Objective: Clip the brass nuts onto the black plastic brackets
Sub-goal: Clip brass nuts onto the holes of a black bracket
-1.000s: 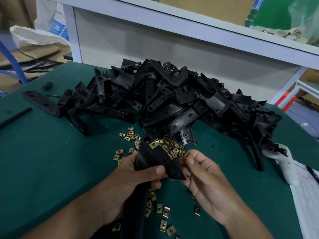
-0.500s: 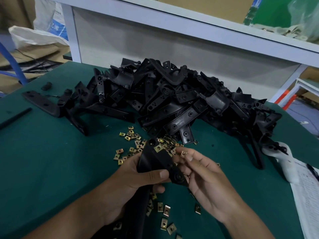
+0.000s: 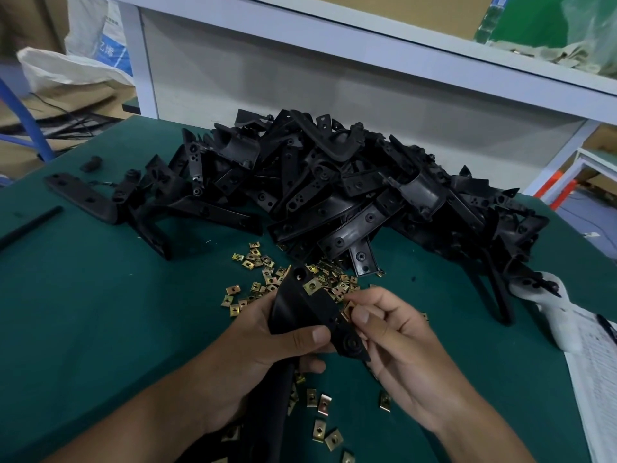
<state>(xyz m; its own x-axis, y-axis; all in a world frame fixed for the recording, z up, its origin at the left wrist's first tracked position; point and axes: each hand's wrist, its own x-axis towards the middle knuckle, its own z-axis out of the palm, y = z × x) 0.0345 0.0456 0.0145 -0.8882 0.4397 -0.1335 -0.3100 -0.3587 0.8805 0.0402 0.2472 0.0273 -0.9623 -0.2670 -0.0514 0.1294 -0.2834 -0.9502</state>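
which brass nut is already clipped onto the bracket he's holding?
The brass nut on the upper end of the held bracket, just below its round hole. The left hand grips that bracket; the right hand pinches another nut; the rest lie loose on the table.

Blue printed characters on the white woven sack (image 3: pixel 100 38) at the far left, too blurred and cut off to read with certainty. Rows of fine print on the white paper sheet (image 3: pixel 597 379) at the right edge of the table (image 3: pixel 83 312), far too small to make out. No lettering, brand or number legible on the black plastic brackets (image 3: pixel 334 195) or the brass nuts (image 3: pixel 260 262).
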